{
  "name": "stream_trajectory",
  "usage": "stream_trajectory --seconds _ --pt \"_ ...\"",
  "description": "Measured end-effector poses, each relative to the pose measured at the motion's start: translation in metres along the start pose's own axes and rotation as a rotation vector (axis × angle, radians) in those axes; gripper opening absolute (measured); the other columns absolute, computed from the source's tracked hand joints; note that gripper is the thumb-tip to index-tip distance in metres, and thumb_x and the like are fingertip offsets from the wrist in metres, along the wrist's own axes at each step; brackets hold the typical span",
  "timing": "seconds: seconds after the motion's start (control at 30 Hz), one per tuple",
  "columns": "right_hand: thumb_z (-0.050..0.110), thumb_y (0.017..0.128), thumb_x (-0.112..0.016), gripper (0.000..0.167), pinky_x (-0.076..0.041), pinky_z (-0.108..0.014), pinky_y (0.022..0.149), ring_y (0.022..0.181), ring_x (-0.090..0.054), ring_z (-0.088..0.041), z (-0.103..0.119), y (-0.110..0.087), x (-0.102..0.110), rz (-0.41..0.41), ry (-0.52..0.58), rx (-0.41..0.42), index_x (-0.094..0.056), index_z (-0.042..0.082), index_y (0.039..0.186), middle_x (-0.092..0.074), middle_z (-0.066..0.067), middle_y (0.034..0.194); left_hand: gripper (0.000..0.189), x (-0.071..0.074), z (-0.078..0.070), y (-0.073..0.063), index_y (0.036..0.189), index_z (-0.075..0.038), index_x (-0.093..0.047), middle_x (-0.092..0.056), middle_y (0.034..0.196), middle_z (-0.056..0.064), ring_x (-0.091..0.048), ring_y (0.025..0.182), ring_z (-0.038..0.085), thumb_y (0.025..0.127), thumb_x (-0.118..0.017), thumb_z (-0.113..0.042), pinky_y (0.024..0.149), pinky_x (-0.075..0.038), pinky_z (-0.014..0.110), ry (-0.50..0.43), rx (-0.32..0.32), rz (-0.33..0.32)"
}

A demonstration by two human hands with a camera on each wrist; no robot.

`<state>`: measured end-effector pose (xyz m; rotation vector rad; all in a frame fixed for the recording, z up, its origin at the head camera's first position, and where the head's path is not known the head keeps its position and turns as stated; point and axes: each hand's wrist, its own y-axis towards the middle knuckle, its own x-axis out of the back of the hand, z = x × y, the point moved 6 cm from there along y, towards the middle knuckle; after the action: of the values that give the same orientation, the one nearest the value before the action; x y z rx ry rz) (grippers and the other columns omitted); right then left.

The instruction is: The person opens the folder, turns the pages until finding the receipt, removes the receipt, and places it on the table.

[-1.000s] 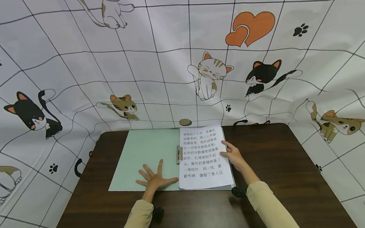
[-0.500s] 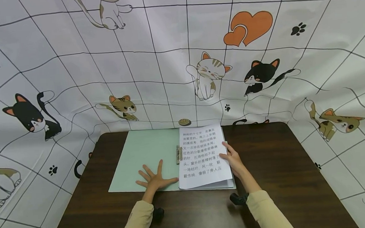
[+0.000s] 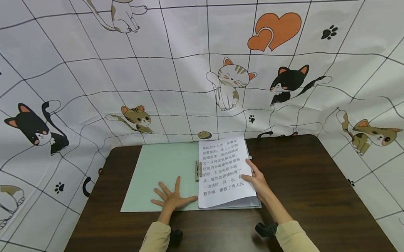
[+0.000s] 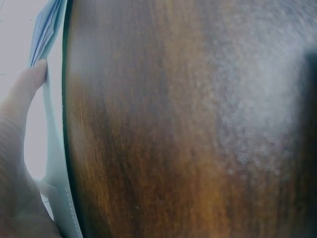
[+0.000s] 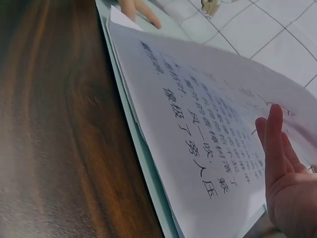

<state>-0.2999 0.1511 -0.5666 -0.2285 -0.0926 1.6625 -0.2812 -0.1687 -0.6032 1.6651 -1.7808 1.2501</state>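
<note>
In the head view a pale green clip folder [image 3: 166,159] lies spread on the table. Its metal clip [image 3: 198,171] sits near the fold, beside a stack of white paper printed with large black characters. My left hand [image 3: 172,200] rests on the bare cover with fingers spread, thumb tip at the stack's left edge. My right hand [image 3: 259,182] pinches the right edge of the top sheet [image 3: 222,171], thumb over the print. That sheet bows upward in the right wrist view, its lower right corner raised off the pages beneath. Part of the right fingers is hidden behind the paper in the head view.
The dark wooden table [image 3: 302,174] extends on both sides of the folder and in front. A white cloth wall [image 3: 171,77] with grid lines and cartoon cats encloses the back and sides. Black bands are on both wrists.
My right hand has drawn slightly to the left with the sheet's edge, and its lower right corner has risen, baring pages below. The left hand stays in place.
</note>
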Motion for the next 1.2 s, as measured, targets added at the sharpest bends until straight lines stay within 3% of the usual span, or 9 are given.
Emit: stream_trajectory --seconds 0.3,0.57,0.97,1.2 --pt "-0.002 0.093 -0.053 0.075 -0.057 -0.026 0.069 0.083 -0.069 -0.007 0.008 -0.004 -0.01 0.018 0.05 0.022 -0.02 0.021 0.157 -0.044 -0.029 0.146 0.122 0.002 -0.001 -0.001 0.158 -0.029 -0.01 0.029 0.153 0.035 0.03 0.136 0.06 0.063 -0.075 -0.072 0.095 0.017 0.084 0.012 -0.013 -0.016" --pt "-0.01 0.089 -0.051 0.08 -0.058 -0.027 0.074 0.092 -0.069 -0.007 0.018 -0.002 -0.021 0.093 0.073 0.049 -0.018 0.017 0.157 -0.039 -0.032 0.147 0.114 0.013 0.0 -0.004 0.157 -0.023 -0.017 0.017 0.153 0.042 0.015 0.137 0.068 0.069 -0.076 -0.065 0.096 -0.002 0.088 0.115 -0.019 -0.031" --pt "-0.011 0.088 -0.051 0.082 -0.058 -0.028 0.076 0.098 -0.067 -0.009 0.032 -0.001 -0.03 0.145 0.011 0.102 -0.018 0.016 0.157 -0.041 -0.032 0.146 0.093 0.045 -0.028 -0.015 0.154 -0.013 -0.029 0.008 0.153 0.044 0.006 0.137 0.07 0.082 -0.071 -0.052 0.096 -0.007 0.087 0.14 -0.02 -0.096" --pt "-0.011 0.087 -0.052 0.082 -0.058 -0.028 0.073 0.092 -0.069 -0.01 0.041 -0.001 -0.036 0.165 -0.011 0.11 -0.02 0.018 0.157 -0.043 -0.031 0.145 0.081 0.06 -0.042 -0.017 0.147 -0.004 -0.039 -0.008 0.149 0.048 -0.011 0.135 0.068 0.086 -0.068 -0.048 0.098 -0.021 0.082 0.213 -0.039 -0.14"
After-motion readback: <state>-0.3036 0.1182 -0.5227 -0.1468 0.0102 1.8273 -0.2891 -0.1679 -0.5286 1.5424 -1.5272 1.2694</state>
